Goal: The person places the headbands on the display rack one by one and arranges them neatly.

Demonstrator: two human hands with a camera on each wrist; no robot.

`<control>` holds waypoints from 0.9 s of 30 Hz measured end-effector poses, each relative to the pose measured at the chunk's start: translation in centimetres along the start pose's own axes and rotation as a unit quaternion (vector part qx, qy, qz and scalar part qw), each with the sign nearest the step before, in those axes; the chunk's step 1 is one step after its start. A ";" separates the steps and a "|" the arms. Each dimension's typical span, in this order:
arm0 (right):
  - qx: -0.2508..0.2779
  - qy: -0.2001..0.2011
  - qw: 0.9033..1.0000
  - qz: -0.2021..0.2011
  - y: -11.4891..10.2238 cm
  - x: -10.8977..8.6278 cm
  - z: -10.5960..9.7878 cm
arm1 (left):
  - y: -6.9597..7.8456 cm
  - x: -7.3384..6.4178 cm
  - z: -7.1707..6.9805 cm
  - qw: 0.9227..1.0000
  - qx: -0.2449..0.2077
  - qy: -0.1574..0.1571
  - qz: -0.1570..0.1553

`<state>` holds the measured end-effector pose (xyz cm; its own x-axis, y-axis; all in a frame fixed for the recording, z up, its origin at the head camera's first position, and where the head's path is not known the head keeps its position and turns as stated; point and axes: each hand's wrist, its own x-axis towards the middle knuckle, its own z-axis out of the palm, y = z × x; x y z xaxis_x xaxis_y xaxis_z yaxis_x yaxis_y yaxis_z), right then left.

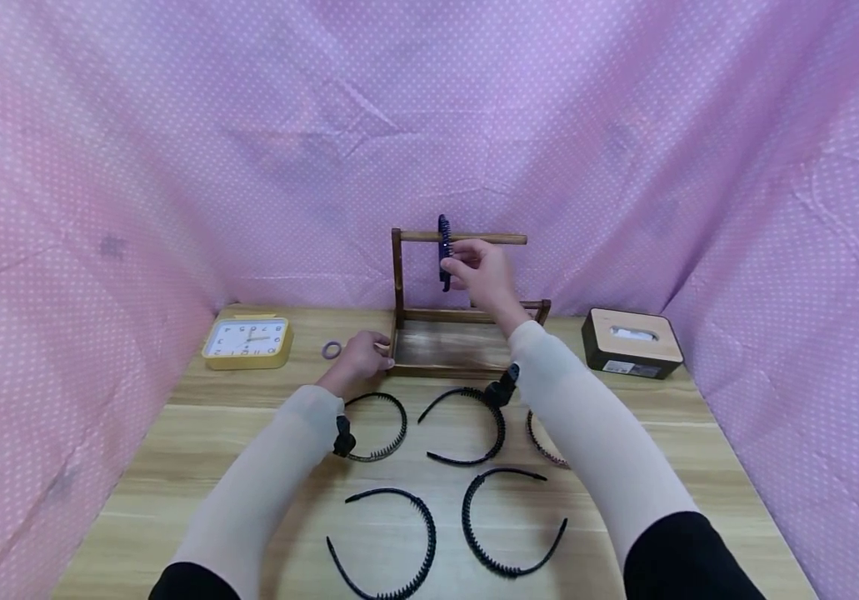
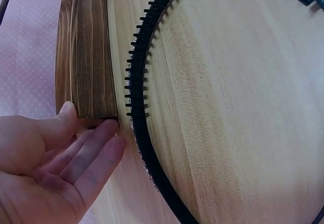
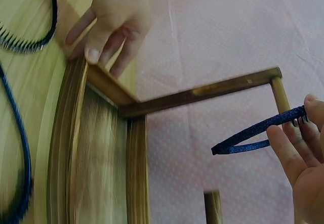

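My right hand [image 1: 483,271] pinches a dark blue toothed headband [image 1: 444,254] between thumb and fingers. The headband hangs edge-on at the upper bar [image 1: 500,238] of a brown wooden rack; in the right wrist view the band [image 3: 248,135] looks glittery, near the bar's post. My left hand [image 1: 363,357] holds the left end of the rack's tray base [image 1: 444,371]; in the left wrist view its thumb and fingers [image 2: 96,158] touch the corner of the wood. A black toothed headband [image 2: 139,77] lies beside that hand.
Several more black headbands lie on the table, including one in the middle [image 1: 502,429] and one at front right [image 1: 466,517]. A yellow clock [image 1: 249,362] stands at left, near a small purple ring [image 1: 332,350]. A tissue box [image 1: 631,342] is at right. Pink dotted cloth [image 1: 324,167] hangs behind.
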<state>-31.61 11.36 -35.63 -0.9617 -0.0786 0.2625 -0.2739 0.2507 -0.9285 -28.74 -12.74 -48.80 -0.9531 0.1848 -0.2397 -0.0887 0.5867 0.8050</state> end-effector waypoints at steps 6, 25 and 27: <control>0.002 -0.011 1.000 0.024 0.1 1.0 2.6 | 0.1 -0.3 -0.1 1.000 0.003 -0.003 0.007; -0.061 -0.020 0.997 0.038 0.8 1.8 4.5 | 0.3 -0.3 0.1 1.000 0.005 0.005 -0.003; -0.067 -0.020 0.997 0.030 0.9 1.8 4.6 | 0.2 -0.5 0.0 1.000 0.002 0.004 -0.003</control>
<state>-33.61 6.97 -37.23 -0.9763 -0.0964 0.1939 -0.2161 0.3819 -0.8986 -28.33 -12.72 -48.48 -0.9549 0.1739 -0.2406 -0.0940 0.5918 0.8006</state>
